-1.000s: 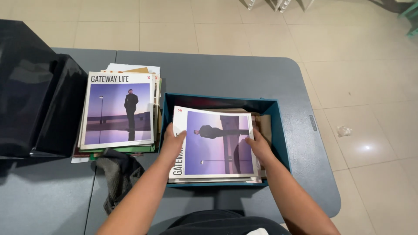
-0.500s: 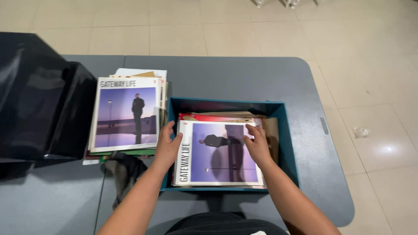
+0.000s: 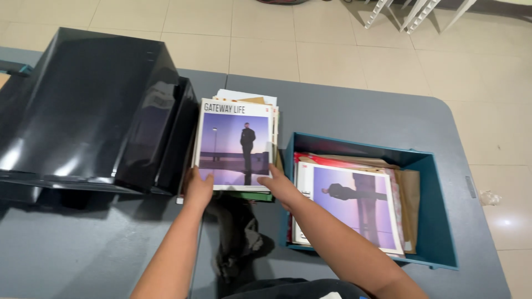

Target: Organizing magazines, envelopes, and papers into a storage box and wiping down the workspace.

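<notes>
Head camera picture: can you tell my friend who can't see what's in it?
Both hands, left and right, grip the near edge of the top magazine on a stack on a grey table. Right of it, a blue box holds more magazines; a black bin sits left.

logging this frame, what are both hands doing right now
Left hand: closed on the near left corner of the top magazine of the stack.
Right hand: gripping the near right corner of the same magazine.
</notes>
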